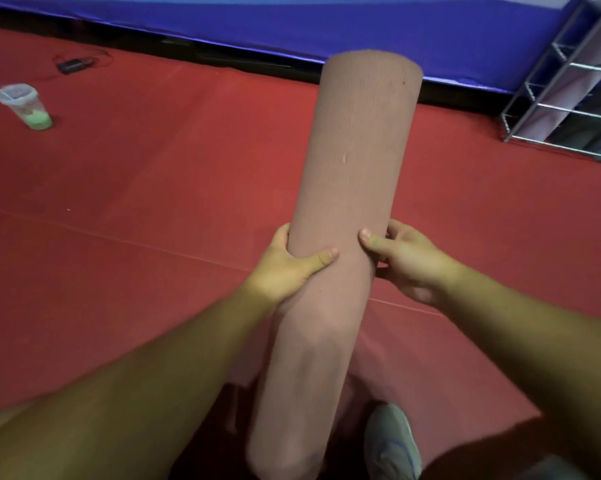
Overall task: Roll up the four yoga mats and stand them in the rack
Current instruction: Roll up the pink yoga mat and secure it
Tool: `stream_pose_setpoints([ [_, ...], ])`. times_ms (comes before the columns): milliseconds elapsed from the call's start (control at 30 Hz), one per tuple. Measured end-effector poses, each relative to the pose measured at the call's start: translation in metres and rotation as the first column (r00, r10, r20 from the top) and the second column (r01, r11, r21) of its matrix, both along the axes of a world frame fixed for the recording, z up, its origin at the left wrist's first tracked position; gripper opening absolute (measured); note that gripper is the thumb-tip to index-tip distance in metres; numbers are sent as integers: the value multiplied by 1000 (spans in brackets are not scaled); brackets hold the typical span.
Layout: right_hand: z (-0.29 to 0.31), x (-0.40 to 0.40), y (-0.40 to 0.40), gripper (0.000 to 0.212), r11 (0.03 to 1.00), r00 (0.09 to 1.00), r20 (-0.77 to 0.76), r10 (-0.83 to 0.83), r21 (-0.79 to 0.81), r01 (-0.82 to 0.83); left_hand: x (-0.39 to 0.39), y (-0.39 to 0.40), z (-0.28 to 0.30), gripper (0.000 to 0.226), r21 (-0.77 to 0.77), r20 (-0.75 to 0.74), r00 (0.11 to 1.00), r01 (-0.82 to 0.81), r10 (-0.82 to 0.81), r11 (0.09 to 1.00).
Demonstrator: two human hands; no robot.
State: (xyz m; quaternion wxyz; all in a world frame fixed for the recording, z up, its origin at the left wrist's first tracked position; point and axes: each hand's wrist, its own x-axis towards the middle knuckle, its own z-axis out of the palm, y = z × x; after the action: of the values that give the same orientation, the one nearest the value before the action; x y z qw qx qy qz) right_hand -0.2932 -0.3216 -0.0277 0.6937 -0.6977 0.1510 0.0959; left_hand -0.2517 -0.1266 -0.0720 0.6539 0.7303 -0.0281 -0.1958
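The metal rack [565, 98] stood at two o'clock against the blue wall padding [396, 26], with a pale rolled mat [565, 88] and a darker one beside it already leaning inside. At ten o'clock a plastic cup [25, 105] sat on the red floor [153, 185], a little green drink in its bottom. The left hand [288, 265] and right hand [406, 261] both grasped the pink rolled mat [351, 202] around its middle, its far end pointing toward twelve. Open red floor lay between the mat and the rack.
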Motion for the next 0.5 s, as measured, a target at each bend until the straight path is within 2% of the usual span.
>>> stream_pose_setpoints([
  [133,-17,-20,-51,48,998,984,-170,52,26,-48,-10,-44,-15,60,-82,-30,997,64,-67,995],
  [233,-61,-54,-97,46,995,970,-233,-76,42,88,-26,-99,-53,58,-48,-112,978,171,-176,984],
  [267,-80,-67,-113,43,986,958,-249,-141,52,159,-32,-118,-67,68,-14,-141,968,206,-206,978],
  [367,-135,-102,-153,45,943,909,-305,-284,82,322,-51,-171,-104,118,75,-248,929,300,-273,951],
  [400,-152,-114,-163,45,927,892,-324,-317,95,364,-56,-187,-120,130,149,-253,925,328,-284,933],
  [433,-168,-126,-171,42,904,869,-344,-355,111,413,-61,-203,-133,137,258,-240,920,368,-310,893],
  [500,-198,-147,-185,34,843,817,-388,-426,156,514,-67,-232,-153,131,497,-184,881,465,-435,733],
])
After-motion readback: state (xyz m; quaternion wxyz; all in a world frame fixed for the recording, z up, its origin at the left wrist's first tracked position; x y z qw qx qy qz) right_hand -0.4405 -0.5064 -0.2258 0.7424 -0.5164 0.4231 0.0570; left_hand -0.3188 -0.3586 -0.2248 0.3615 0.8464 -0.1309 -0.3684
